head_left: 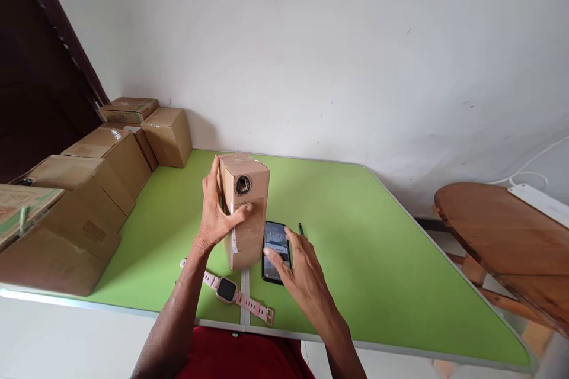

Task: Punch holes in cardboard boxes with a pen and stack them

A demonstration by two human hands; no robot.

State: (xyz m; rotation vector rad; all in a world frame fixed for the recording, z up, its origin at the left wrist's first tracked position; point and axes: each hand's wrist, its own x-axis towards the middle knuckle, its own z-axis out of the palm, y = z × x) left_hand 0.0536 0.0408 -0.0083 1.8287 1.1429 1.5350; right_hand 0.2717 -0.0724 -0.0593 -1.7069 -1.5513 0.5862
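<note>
My left hand [217, 219] grips a small cardboard box [245, 213] that stands upright on the green table [355, 237]; the box has a round hole near its top and a strip of tape down one edge. A black phone [275, 243] with a lit screen lies just right of the box, and my right hand [297, 266] hovers over it, fingers spread, a fingertip touching the screen. In front of the box a pink-strapped watch [229, 291] lies flat. Beyond the phone the tip of a dark pen [301, 228] shows.
Several brown cardboard boxes [89, 189] are stacked along the table's left side and back left corner. A round wooden table [502, 243] stands to the right, with a white power strip [540, 201] and cable behind it. A white wall rises behind.
</note>
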